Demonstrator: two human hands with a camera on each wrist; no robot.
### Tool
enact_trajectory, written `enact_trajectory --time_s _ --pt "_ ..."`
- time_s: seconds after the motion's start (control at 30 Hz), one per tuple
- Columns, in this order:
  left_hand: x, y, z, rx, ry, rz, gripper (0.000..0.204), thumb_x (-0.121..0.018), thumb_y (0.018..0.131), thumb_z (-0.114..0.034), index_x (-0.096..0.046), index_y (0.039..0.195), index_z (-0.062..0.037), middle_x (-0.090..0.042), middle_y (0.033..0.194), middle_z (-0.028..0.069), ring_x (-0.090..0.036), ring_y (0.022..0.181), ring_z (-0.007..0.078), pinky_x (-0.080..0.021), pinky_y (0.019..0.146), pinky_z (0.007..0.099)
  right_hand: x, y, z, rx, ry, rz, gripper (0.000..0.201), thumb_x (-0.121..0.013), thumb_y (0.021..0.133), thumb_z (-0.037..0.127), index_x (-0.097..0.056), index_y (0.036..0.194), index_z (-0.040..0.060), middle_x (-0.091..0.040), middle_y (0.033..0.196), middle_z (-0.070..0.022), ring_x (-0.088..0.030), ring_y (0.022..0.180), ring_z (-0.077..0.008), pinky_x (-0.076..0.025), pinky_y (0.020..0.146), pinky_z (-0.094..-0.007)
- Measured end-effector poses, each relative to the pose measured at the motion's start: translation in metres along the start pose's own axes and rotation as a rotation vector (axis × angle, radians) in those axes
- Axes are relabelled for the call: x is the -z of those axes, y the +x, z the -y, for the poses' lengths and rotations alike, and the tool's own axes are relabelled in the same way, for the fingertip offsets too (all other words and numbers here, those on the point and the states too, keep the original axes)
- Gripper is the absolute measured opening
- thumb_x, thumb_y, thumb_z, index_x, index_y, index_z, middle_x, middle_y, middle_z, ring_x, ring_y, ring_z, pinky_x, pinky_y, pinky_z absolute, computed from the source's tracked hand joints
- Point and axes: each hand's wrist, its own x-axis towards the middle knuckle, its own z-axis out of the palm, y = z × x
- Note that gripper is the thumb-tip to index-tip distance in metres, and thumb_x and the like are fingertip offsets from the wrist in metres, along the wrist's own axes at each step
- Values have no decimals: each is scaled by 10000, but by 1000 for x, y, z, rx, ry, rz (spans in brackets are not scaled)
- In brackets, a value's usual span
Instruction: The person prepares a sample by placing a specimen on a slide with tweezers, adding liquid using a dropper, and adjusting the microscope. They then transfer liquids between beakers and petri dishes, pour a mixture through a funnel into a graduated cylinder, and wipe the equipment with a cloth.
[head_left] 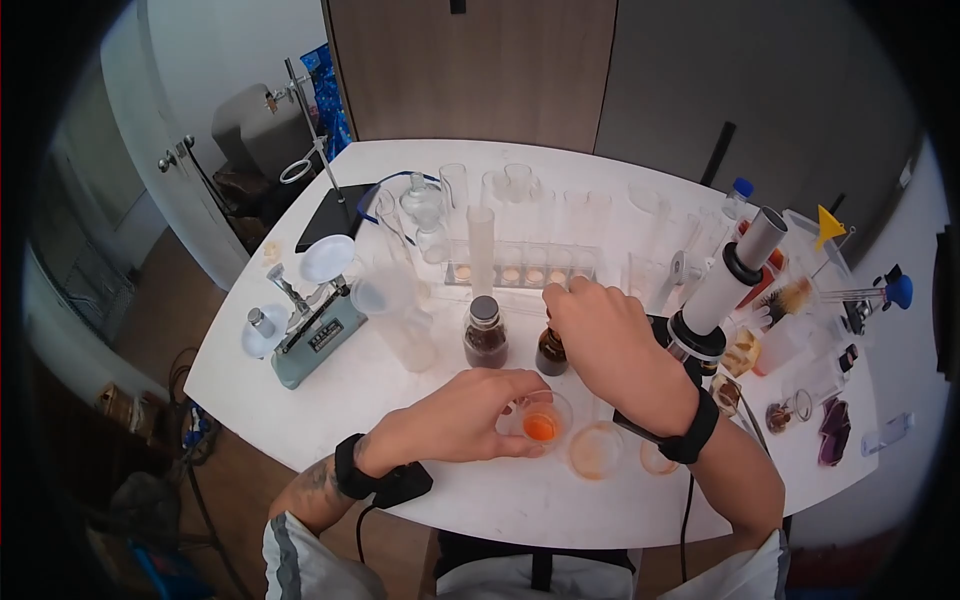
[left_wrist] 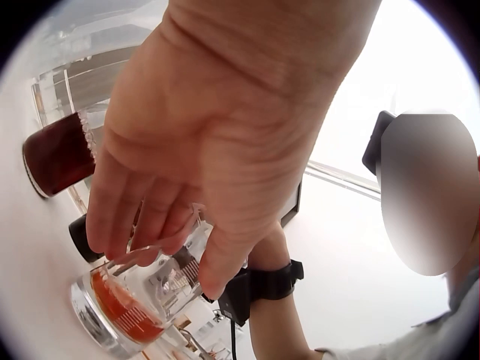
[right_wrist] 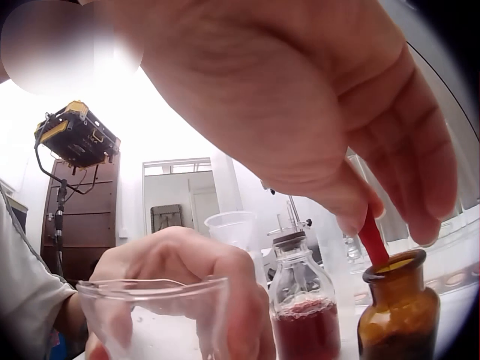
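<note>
My left hand (head_left: pixel 465 415) holds a small glass beaker (head_left: pixel 541 428) upright on the table, thumb and fingers round its wall. Orange-red liquid (left_wrist: pixel 127 311) fills its lower part in the left wrist view. My right hand (head_left: pixel 620 345) is over a small amber glass bottle (right_wrist: pixel 397 319) with no cap on. Between thumb and fingers it pinches a slim red stick (right_wrist: pixel 373 238), whose lower end is at the bottle's mouth; its full shape is hidden. Left of the amber bottle stands a clear bottle (head_left: pixel 486 345) with a dark stopper and dark red liquid.
Two shallow glass dishes (head_left: pixel 597 452) lie right of the beaker. Behind the bottles are a rack (head_left: pixel 520 275) and tall glassware. A balance (head_left: pixel 320 340) and a black-based stand (head_left: pixel 345 215) are on the left, a white microscope (head_left: pixel 715 295) close by my right forearm.
</note>
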Motion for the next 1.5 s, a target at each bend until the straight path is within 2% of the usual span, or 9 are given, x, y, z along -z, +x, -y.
enact_trajectory --time_s 0.1,0.3,0.7,0.87,1.0,1.1,1.23,1.4,1.5 --pt "2 5 9 -84 4 -8 538 -852 819 -256 -636 1231 13 -706 1148 166 -707 1034 322 -580 855 395 6 2 1 -45 72 90 153 -700 788 -7 -649 927 -43 -694 877 -230 -732 816 -402 -592 660 -468" --pt "-1 1 17 -140 -46 -28 604 -861 811 -323 -639 1237 43 -705 1163 190 -687 1059 374 -553 899 435 34 -3 8 -90 77 1 109 -664 922 83 -648 924 -25 -700 869 -216 -714 800 -410 -572 683 -477" --pt "-7 1 21 -153 -54 -91 644 -880 789 -387 -654 1224 30 -697 1154 178 -693 1044 355 -557 894 413 48 -11 -4 -126 153 -7 181 -673 952 151 -638 881 -12 -699 811 -203 -689 777 -414 -536 674 -487" --pt "-9 2 27 -171 -11 -103 627 -898 783 -349 -660 1242 5 -697 1090 142 -707 1003 307 -569 872 393 74 -27 9 -147 327 -214 83 -717 891 26 -664 921 -31 -702 793 -167 -707 689 -318 -552 617 -366" --pt "-9 3 27 -164 -31 -81 556 -870 789 -334 -670 1179 7 -694 1103 168 -678 1005 376 -545 863 430 102 -55 17 -163 392 -286 196 -755 821 -14 -716 1013 -27 -732 789 -109 -703 663 -163 -517 620 -259" --pt "-12 4 28 -182 -2 -96 519 -859 794 -318 -677 1171 -11 -695 1098 150 -680 994 361 -550 850 427 109 -68 15 -78 429 -189 219 -793 768 -5 -725 975 -26 -732 782 -120 -695 645 -162 -502 598 -241" --pt "-18 3 24 -240 4 -167 455 -888 774 -282 -713 1121 -45 -714 1039 119 -699 933 327 -569 805 397 89 -70 10 56 427 19 236 -846 758 63 -717 956 60 -649 749 -37 -680 644 -184 -469 503 -302" --pt "-19 4 19 -268 27 -192 430 -907 761 -256 -724 1095 -56 -719 1007 109 -705 882 316 -577 763 379 53 -70 9 156 382 73 143 -726 831 135 -634 932 94 -472 709 -42 -574 558 -204 -426 465 -358" --pt "-19 3 18 -272 37 -198 442 -908 749 -250 -719 1097 -54 -714 1007 107 -703 867 317 -575 744 380 50 -67 10 139 324 162 186 -849 780 134 -714 894 74 -586 729 -34 -607 589 -202 -464 509 -345"
